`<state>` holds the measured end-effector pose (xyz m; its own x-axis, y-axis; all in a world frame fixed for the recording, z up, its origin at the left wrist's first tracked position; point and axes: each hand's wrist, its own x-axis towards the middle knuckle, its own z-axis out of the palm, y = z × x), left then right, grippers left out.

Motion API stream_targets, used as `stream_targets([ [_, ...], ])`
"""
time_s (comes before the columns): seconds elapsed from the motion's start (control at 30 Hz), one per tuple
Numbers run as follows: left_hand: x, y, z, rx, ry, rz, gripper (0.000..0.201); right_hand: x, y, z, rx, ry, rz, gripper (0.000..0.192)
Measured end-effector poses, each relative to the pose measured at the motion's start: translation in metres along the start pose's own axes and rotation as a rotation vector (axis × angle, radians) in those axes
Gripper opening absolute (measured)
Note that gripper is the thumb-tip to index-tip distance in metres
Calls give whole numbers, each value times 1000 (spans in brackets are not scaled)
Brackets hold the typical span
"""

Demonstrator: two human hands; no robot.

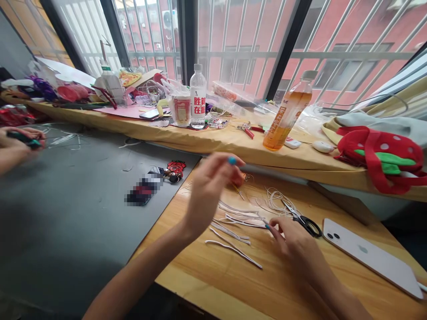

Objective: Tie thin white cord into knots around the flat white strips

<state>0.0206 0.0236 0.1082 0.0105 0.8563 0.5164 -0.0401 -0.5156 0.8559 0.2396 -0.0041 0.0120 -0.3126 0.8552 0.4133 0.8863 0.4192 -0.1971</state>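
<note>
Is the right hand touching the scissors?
Apart. The head view shows the right hand on the white strips, with bare wooden table visible between its knuckles and the scissors.
</note>
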Motion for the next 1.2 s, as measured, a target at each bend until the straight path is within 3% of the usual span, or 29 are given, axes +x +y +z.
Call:
stream_targets([
  [0.1, 0, -36, 26, -19, -269, -137, 23, 19, -10, -7, 275, -84, 236, 19],
  [0.17, -2, -58, 32, -2, -301, -174, 25, 31, -15, -6, 566, -151, 314, 20],
  [0.23, -4, -71, 30, -48, -322, -208, 26, 38, -15, 1, 757, -133, 384, 22],
  [0.37, -12, -82, 24, -140, -324, -286, 28, 34, -9, 15, 908, -36, 433, 24],
  [0.47, -19, -89, 31, -179, -437, -344, 30, 27, -9, 16, 941, 5, 433, 23],
  [0.6, -28, -98, 40, -154, -531, -342, 30, 25, -19, 10, 998, -39, 391, 25],
  [0.73, -29, -100, 40, -101, -503, -356, 34, 26, -23, 9, 1006, -105, 402, 37],
  [0.93, -29, -102, 42, -106, -430, -428, 44, 25, -24, 8, 1001, -88, 370, 31],
  [1.03, -29, -105, 44, -120, -413, -439, 31, 26, -27, 7, 1032, -71, 396, 27],
  [1.2, -27, -103, 42, -128, -381, -366, 23, 29, -24, 5, 1232, -211, 513, 34],
])
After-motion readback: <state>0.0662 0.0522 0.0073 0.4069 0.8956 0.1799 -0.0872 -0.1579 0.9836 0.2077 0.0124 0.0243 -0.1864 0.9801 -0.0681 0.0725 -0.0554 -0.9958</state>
